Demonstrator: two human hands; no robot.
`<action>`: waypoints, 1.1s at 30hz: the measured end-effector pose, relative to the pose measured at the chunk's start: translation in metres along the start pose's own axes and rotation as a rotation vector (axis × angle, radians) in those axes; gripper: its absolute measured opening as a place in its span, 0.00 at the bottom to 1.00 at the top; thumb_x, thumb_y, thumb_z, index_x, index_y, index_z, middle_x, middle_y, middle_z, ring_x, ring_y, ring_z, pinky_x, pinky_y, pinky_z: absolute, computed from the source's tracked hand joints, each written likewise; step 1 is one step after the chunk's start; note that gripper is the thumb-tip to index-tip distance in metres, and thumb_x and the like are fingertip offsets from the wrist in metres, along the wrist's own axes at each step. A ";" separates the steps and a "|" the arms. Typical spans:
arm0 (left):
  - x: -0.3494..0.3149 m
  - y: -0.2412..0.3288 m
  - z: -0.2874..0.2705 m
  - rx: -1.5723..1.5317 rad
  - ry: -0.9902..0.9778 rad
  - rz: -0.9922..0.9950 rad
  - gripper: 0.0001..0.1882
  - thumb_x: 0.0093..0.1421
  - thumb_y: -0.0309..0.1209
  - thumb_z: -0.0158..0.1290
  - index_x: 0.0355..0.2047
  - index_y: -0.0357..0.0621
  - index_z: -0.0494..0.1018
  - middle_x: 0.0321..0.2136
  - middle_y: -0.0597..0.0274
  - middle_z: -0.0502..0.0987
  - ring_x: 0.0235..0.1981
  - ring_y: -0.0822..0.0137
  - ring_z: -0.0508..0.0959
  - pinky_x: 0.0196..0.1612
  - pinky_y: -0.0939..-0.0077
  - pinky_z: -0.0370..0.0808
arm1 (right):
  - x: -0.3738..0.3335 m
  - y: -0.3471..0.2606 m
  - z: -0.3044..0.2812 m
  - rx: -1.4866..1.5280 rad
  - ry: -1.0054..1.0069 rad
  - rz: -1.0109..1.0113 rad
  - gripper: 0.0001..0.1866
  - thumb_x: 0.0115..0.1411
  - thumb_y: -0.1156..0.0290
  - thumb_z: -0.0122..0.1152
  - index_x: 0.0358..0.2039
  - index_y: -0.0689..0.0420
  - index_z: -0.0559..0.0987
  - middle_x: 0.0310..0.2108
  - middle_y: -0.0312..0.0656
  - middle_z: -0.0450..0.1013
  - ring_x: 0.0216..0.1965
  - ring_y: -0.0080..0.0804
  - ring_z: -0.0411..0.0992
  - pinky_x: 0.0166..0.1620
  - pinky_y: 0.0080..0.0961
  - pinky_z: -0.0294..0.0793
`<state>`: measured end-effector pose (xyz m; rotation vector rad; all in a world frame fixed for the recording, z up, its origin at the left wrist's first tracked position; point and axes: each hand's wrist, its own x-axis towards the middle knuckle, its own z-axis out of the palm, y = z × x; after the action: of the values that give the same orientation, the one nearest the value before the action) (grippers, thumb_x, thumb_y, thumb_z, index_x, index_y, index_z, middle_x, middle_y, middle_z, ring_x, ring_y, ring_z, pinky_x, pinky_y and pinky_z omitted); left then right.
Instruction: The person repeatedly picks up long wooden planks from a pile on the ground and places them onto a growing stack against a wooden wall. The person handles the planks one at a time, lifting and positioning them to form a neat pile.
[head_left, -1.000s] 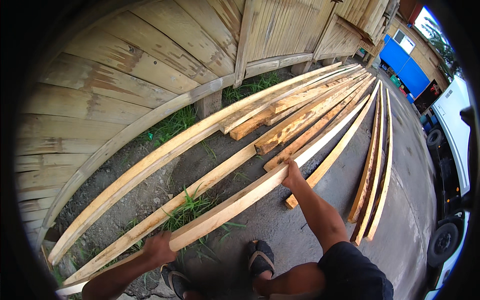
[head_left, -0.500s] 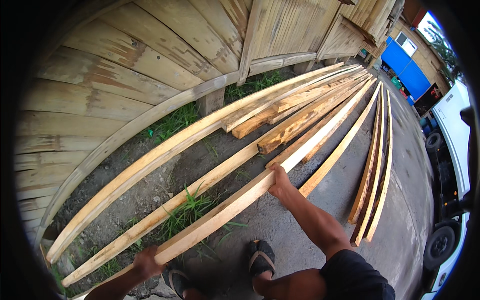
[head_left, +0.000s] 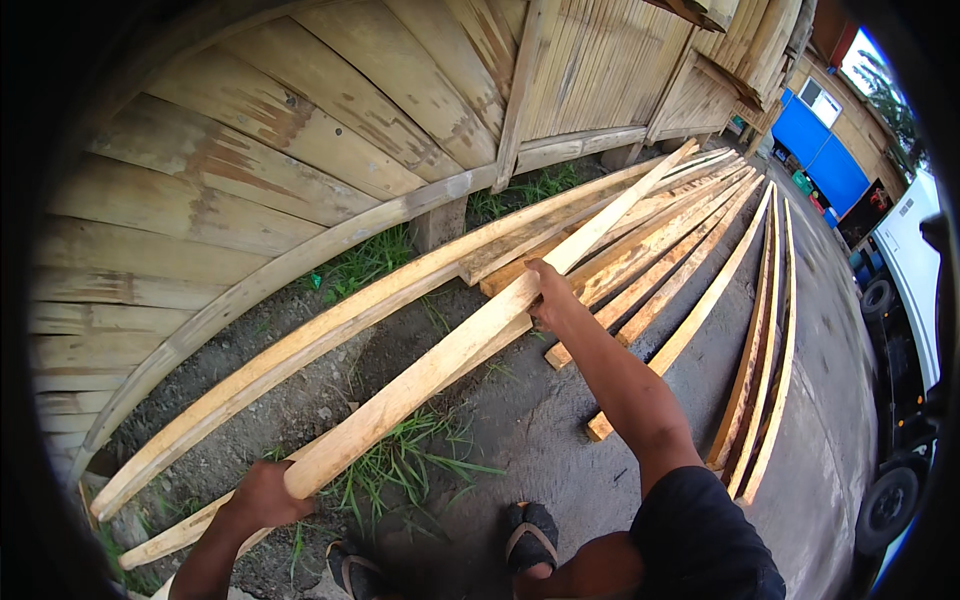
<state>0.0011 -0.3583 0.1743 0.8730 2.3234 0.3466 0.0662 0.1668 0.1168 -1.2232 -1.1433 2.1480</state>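
Note:
A long pale wooden plank [head_left: 425, 372] slants from the lower left toward the far centre, lifted over the other lumber. My left hand [head_left: 270, 494] is closed around its near end. Farther along, my right hand [head_left: 550, 296] grips the plank's right edge, with the arm stretched forward. Below the held plank lies another long beam [head_left: 170, 538], partly hidden by it. Several shorter beams [head_left: 682, 347] spread out on the ground right of my right hand.
A bamboo-slat wall [head_left: 230, 190] runs along the left, with a long beam [head_left: 285, 350] beside it. Grass tufts [head_left: 395, 460] grow near my sandalled feet. Thin lumber strips [head_left: 765, 400] lie right. A white truck [head_left: 915, 270] stands at the right edge; a blue sheet [head_left: 830, 155] hangs far off.
The held plank has swung left and up, with both hands moving along with it. Its far part now crosses over the beams nearer the wall, and the shorter beams to the right show more.

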 end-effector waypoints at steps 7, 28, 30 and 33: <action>0.031 -0.018 -0.012 -0.098 -0.108 0.016 0.24 0.40 0.39 0.66 0.34 0.32 0.79 0.27 0.43 0.80 0.31 0.54 0.82 0.39 0.65 0.77 | 0.036 -0.012 -0.005 -0.340 -0.065 0.063 0.22 0.61 0.58 0.62 0.49 0.59 0.72 0.42 0.43 0.67 0.41 0.37 0.69 0.39 0.40 0.78; 0.213 -0.067 0.013 0.640 0.289 -0.173 0.54 0.58 0.53 0.54 0.70 0.31 0.37 0.72 0.45 0.39 0.73 0.53 0.40 0.71 0.49 0.40 | -0.004 0.130 -0.025 -1.335 -0.350 -0.452 0.32 0.58 0.58 0.66 0.56 0.66 0.70 0.51 0.54 0.73 0.43 0.38 0.77 0.48 0.34 0.76; 0.230 -0.055 0.023 0.515 0.291 -0.272 0.56 0.58 0.53 0.54 0.69 0.29 0.36 0.71 0.43 0.38 0.73 0.50 0.38 0.71 0.48 0.40 | -0.014 0.129 -0.037 -1.383 -0.357 -0.458 0.31 0.58 0.59 0.66 0.56 0.65 0.71 0.50 0.55 0.73 0.44 0.43 0.77 0.49 0.36 0.76; 0.246 -0.031 0.033 0.584 0.344 -0.407 0.58 0.56 0.52 0.56 0.69 0.27 0.34 0.71 0.41 0.35 0.73 0.48 0.35 0.71 0.47 0.39 | -0.028 0.119 -0.066 -1.383 -0.355 -0.500 0.30 0.58 0.60 0.64 0.55 0.66 0.71 0.54 0.58 0.69 0.46 0.47 0.77 0.50 0.37 0.76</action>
<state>-0.1371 -0.2173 0.0215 0.5935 2.9080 -0.4077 0.1416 0.1087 0.0162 -0.7371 -2.9068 1.0379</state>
